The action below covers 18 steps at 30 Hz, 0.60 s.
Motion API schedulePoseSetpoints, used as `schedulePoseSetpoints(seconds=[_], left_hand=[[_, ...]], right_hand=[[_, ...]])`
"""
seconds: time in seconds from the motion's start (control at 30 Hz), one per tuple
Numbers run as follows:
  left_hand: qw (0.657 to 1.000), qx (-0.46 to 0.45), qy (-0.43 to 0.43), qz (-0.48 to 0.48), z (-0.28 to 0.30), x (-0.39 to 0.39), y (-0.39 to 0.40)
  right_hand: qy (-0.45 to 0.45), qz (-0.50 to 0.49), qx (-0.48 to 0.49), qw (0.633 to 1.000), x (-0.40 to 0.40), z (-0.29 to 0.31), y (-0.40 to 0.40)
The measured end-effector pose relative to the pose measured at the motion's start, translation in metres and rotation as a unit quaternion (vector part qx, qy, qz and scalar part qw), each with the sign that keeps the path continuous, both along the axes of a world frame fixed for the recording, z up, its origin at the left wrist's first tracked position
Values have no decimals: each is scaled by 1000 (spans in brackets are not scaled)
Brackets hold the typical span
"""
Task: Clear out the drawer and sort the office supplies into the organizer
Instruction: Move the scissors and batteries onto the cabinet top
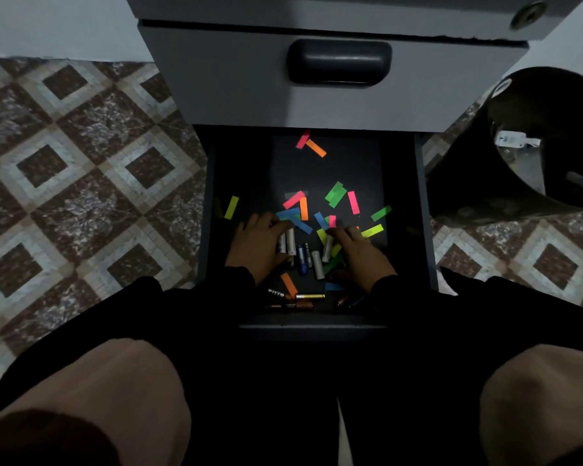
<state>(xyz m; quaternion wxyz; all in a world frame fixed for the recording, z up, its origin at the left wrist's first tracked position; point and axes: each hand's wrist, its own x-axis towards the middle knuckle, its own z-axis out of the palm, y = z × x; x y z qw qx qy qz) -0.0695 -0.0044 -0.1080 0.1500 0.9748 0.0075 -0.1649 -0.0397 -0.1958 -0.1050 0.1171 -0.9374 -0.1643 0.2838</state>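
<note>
Below the shut upper drawer [334, 79], at 12 o'clock: only the bottom drawer is pulled out, over a tiled floor.
Bin: black bin [532, 142] at 2 o'clock, near the cabinet; loose bits could end up there unsorted.
Drawer: open drawer [426, 210] at centre, dim inside; dark items at the near edge are easy to miss.
Organizer: not in view; cannot say where sorted items go.
Left hand [260, 243]: at 9 o'clock of the pile, fingers curled round pale batteries [290, 242]; a fuller grip risks dropping some.
Right hand [359, 247]: fingers pressed on another battery [327, 248]; whether it grips, cannot tell.
Paper strips [335, 195]: scattered toward 12 o'clock, some under fingers; they may get scooped up with batteries and mixed.
</note>
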Motion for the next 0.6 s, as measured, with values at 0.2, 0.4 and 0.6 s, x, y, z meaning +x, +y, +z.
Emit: schedulePoseSetpoints(seconds=[0.2, 0.4, 0.6], left_hand=[[1000, 2, 7, 5, -1, -1, 2], [995, -88, 32, 46, 1, -6, 2], [985, -143, 47, 80, -1, -5, -5]], right_hand=[[-26, 7, 30, 999, 4, -2, 6], [-56, 18, 29, 998, 8, -5, 17], [6, 54, 42, 998, 5, -1, 9]])
